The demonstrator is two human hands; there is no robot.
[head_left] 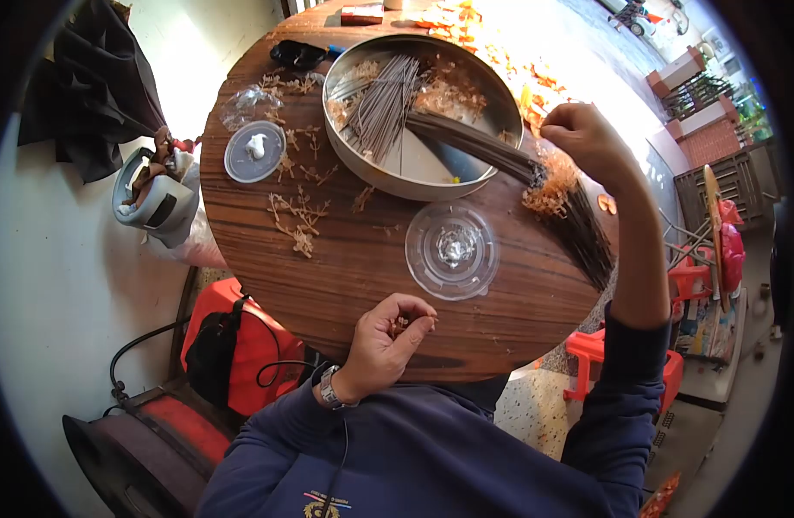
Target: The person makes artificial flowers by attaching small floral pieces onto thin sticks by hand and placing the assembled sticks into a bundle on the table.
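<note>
My left hand [388, 342], with a watch on its wrist, is curled closed at the table's near edge, around small brownish pieces whose kind I cannot make out. My right hand [589, 145] is raised at the right with fingers bent in, near loose orange petals [535, 95]; what it holds, if anything, is hidden. Below it, a bundle of thin dark stems [487, 147] with tan, frilly tips [552, 183] leans over the rim of a round metal tin [397, 183]. More thin wires [388, 108] and tan frilly pieces lie inside. A clear plastic lid [424, 274] with a shiny lump sits ahead of my left hand.
On the brown wooden table [267, 268] lie dried-looking tan sprigs [298, 220], a lid with a white blob [255, 147], crumpled clear plastic [246, 108] and a dark object [300, 54]. A bin [159, 198] stands at left; red stools [587, 354] are at right.
</note>
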